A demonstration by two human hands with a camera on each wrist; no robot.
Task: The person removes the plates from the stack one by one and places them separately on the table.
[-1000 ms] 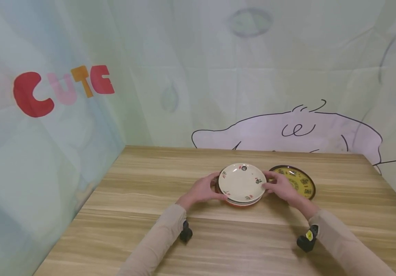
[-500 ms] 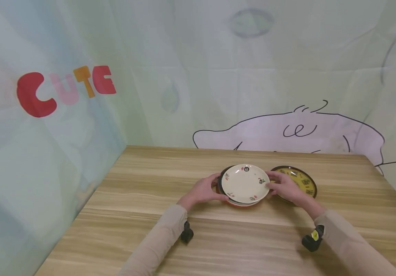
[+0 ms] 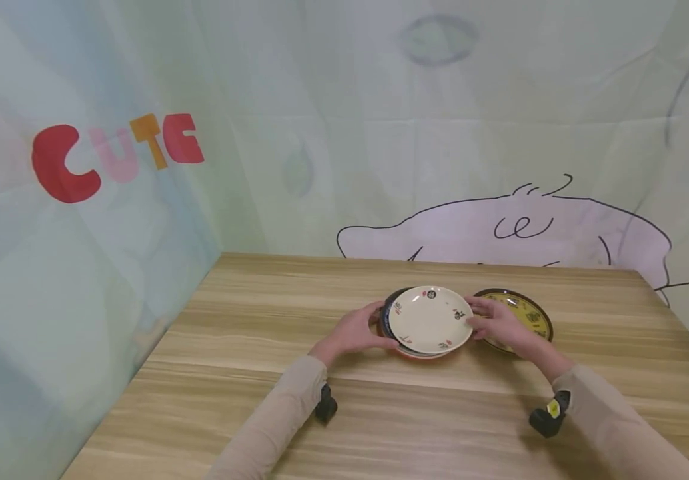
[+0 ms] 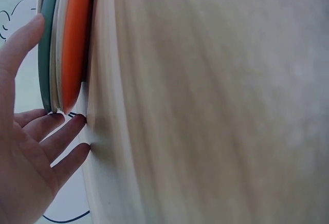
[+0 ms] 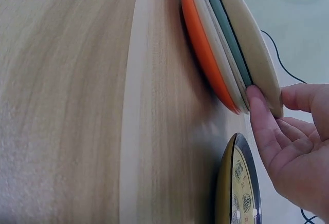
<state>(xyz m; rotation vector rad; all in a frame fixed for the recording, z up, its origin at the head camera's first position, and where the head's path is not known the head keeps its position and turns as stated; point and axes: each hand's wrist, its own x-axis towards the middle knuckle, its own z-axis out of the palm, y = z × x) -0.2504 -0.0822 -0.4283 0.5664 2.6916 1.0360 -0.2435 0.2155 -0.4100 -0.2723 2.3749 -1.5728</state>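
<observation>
A cream plate (image 3: pixel 431 320) with small printed figures lies off-centre to the right on a stack of plates. Under it, a dark plate (image 4: pixel 47 54), green on its underside, shows at the left, with pale plates and an orange plate (image 4: pixel 76 44) at the bottom. My right hand (image 3: pixel 503 327) pinches the cream plate's right rim, thumb on top and fingers beneath. On the stack's left side is my left hand (image 3: pixel 352 331), its thumb touching the dark plate's rim and its fingers spread beside the edge. A yellow plate (image 3: pixel 527 313) with a dark rim sits behind the right hand.
The plates stand on a wood-grain table (image 3: pixel 248 300), toward its back edge. A printed curtain (image 3: pixel 296 133) with cartoon drawings hangs behind and to the left. Small black devices (image 3: pixel 325 405) are strapped to both wrists.
My right hand has slid the cream plate a little to the right, uncovering more of the dark plate at the left. The left hand has stayed by the stack.
</observation>
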